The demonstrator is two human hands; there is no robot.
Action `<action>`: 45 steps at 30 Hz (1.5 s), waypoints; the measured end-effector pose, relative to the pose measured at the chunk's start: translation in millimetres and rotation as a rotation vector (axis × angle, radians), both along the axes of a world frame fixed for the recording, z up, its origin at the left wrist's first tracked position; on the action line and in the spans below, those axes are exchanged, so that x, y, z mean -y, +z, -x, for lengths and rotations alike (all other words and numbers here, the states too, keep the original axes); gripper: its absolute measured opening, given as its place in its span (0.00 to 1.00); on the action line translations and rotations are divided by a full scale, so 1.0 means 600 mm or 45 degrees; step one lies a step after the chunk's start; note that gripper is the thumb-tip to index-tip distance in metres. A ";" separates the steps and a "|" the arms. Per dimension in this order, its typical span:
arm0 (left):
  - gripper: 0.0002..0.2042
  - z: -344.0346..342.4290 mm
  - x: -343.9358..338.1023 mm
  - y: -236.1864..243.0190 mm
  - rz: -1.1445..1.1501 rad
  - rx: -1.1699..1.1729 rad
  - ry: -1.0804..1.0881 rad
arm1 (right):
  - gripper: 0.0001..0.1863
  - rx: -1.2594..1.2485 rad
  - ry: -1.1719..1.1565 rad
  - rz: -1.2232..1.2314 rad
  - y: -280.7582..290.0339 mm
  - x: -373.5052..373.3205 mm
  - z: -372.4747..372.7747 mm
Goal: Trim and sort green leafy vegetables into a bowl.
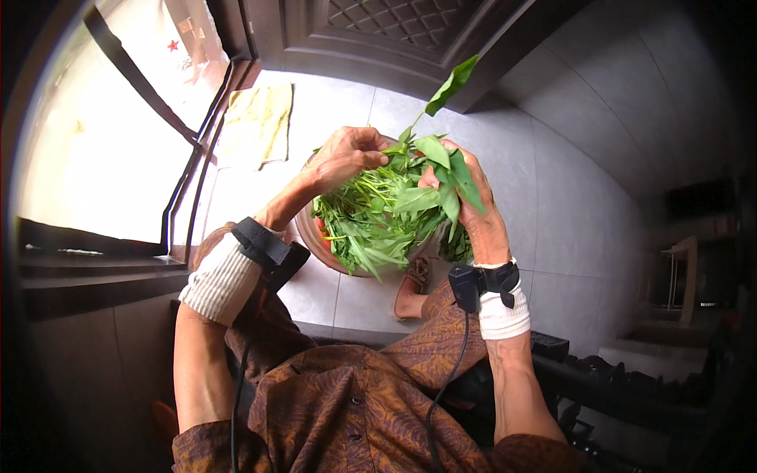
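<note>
A round basin (303,230) stands on the floor before my knees, heaped with leafy green stems (374,209) that look like water spinach. Above the heap my left hand (353,155) is closed, its thumb and fingers pinched on a stem. My right hand (479,193) grips a leafy water spinach stalk (433,150); its leaves hide part of the fingers. One long tip with a single leaf (451,85) sticks up beyond both hands. More greens hang beneath my right hand at the basin's right side. Something red shows at the basin's left inside edge.
A yellow and white cloth (256,124) lies on the tiled floor (505,169) by the bright doorway at left. A dark panelled door (378,38) stands at the far side. My sandalled foot (412,290) is close to the basin. Cables (453,366) hang from both wrist straps.
</note>
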State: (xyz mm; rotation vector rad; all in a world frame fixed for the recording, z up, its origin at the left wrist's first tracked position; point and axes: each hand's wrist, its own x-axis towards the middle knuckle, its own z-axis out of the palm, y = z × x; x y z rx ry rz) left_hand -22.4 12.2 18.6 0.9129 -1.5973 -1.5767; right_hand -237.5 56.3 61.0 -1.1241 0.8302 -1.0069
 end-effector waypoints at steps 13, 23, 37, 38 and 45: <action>0.06 0.003 0.003 -0.005 0.094 0.196 0.023 | 0.16 -0.044 -0.008 -0.210 0.010 -0.011 -0.005; 0.04 0.001 0.001 0.003 -0.152 -0.009 -0.022 | 0.08 0.060 -0.014 -0.218 0.005 -0.004 -0.011; 0.03 0.001 -0.012 0.013 -0.298 -0.191 -0.224 | 0.07 -0.221 -0.206 -0.144 0.036 -0.001 -0.007; 0.03 0.001 -0.013 0.014 -0.310 -0.202 -0.240 | 0.07 -0.218 -0.204 -0.143 0.042 -0.001 -0.001; 0.06 0.001 -0.009 -0.008 -0.208 -0.157 -0.257 | 0.07 -0.187 -0.244 -0.067 0.058 -0.007 0.009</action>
